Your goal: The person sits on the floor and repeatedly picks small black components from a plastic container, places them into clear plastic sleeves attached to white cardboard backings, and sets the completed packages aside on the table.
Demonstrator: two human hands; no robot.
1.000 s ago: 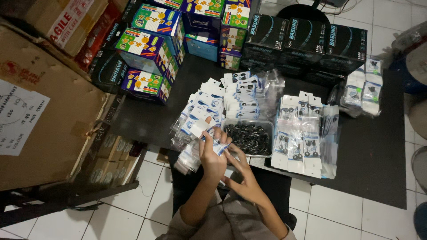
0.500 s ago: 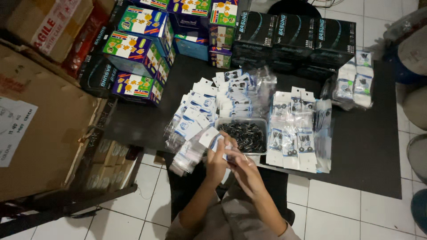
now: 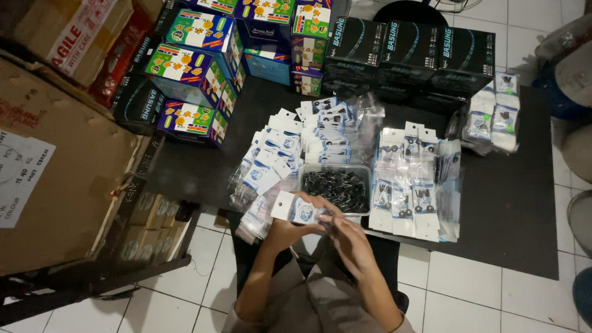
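My left hand (image 3: 290, 231) grips a small clear packet with a white and blue header card (image 3: 295, 209), held just in front of a clear plastic tub of small black parts (image 3: 336, 185). My right hand (image 3: 351, 240) is curled against the packet's right end, its fingers pinching there; whether it holds a black part is hidden. Both hands hover over the near edge of a black mat (image 3: 505, 228). Left of the tub lie several empty packets with white cards (image 3: 268, 166). Right of it lie several filled packets with black parts inside (image 3: 410, 185).
Black boxes (image 3: 410, 52) stand along the mat's far side, colourful blue and green boxes (image 3: 197, 74) at the far left. A large brown carton (image 3: 68, 185) fills the left. More packets (image 3: 496, 120) lie at the far right. White tiled floor (image 3: 481, 296) surrounds my lap.
The view has shifted slightly left and down. My hands drew back from the tub toward my lap, still working on the same packet.
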